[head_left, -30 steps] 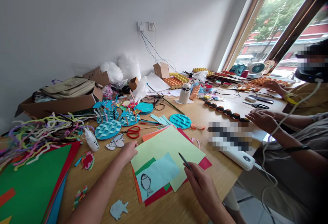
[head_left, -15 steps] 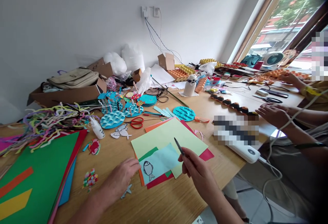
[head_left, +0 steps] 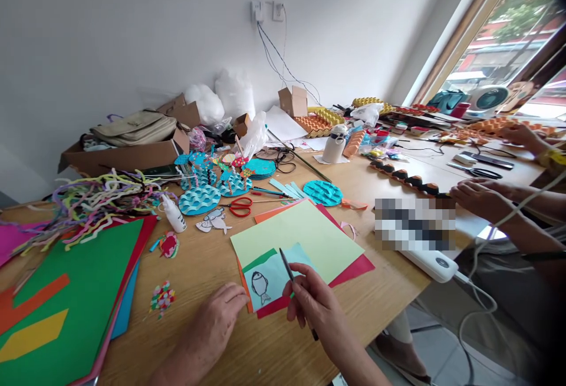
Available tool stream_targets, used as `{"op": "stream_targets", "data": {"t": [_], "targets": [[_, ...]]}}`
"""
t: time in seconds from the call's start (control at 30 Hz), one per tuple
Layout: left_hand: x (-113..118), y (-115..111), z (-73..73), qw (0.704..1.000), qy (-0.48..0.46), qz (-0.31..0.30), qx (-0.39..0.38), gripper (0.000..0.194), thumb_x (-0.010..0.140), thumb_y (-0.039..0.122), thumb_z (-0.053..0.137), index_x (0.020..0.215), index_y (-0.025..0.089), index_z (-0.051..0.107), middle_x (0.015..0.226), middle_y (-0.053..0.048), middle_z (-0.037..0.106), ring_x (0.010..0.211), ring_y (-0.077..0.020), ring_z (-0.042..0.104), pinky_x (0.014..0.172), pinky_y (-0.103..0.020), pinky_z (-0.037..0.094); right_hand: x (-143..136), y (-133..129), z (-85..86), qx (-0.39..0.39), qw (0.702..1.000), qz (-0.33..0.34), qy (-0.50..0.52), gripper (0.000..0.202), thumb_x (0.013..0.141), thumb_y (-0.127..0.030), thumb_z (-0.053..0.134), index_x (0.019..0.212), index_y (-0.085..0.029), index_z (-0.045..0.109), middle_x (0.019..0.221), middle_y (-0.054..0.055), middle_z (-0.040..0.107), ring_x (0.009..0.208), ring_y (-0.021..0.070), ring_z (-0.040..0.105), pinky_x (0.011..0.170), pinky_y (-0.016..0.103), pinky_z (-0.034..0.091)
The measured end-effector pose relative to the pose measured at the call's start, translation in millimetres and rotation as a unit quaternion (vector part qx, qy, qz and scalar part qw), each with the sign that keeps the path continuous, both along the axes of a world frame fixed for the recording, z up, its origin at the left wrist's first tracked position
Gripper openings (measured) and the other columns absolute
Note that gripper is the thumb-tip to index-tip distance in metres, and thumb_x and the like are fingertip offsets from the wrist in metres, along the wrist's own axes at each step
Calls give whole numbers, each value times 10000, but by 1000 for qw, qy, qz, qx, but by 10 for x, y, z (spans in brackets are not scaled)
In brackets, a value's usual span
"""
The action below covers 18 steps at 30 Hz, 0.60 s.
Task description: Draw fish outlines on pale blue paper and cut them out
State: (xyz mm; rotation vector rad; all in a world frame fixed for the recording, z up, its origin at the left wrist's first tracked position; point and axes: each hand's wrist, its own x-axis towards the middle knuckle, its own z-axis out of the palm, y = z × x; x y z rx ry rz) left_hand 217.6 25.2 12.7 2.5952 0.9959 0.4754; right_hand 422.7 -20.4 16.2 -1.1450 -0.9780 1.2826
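Observation:
A light blue sheet of paper bears a black outline drawing of a fish near its left end. My right hand grips a dark pen, its tip pointing up and away over the blue sheet. At the sheet's lower left edge, my left hand rests with slightly bent fingers, the fingertips at the margin of the stacked paper. Under the blue sheet lie a pale green sheet and a red sheet.
Red-handled scissors, a white glue bottle and paper fish cutouts lie beyond the papers. Coloured paper is stacked at left, below pipe cleaners. To the right are a power strip and another person's hands.
My right hand has moved left with the pen, now in front of the blue sheet beside the fish drawing. My left hand has shifted slightly down, hiding a small starfish-shaped cutout.

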Motion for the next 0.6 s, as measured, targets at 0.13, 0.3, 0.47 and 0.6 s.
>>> {"op": "stream_targets", "data": {"t": [0.13, 0.3, 0.47, 0.6], "targets": [[10, -14, 0, 1000, 12, 7, -7, 332, 778, -18, 347, 840, 194, 595, 878, -37, 633, 833, -172, 588, 754, -298, 514, -22, 29, -5, -2, 1000, 14, -14, 418, 792, -522, 527, 1086, -229, 476, 847, 15, 549, 446, 83, 572, 343, 165, 349], [29, -62, -12, 1000, -4, 22, 13, 181, 806, 66, 457, 683, 186, 515, 773, -25, 606, 742, -184, 579, 655, -302, 503, -50, -2, 94, 1, 1000, 2, -28, 343, 806, -508, 509, 931, -196, 577, 850, 34, 563, 436, 72, 547, 370, 178, 360], [-28, -76, -53, 998, -44, 26, 37, 182, 852, 117, 413, 727, 202, 516, 743, -12, 597, 702, -164, 585, 631, -263, 497, -92, -136, 173, 132, 967, 141, -167, 211, 846, -324, 497, 841, -193, 662, 742, 48, 631, 644, 146, 600, 569, 232, 446], [-111, -68, -103, 995, -69, 21, 63, 222, 819, 59, 381, 801, 215, 539, 750, -7, 614, 698, -153, 604, 620, -229, 499, -105, -185, -62, 199, 936, 94, -275, 166, 844, -239, 495, 905, -217, 648, 814, 60, 677, 748, 170, 616, 666, 244, 466]]}}
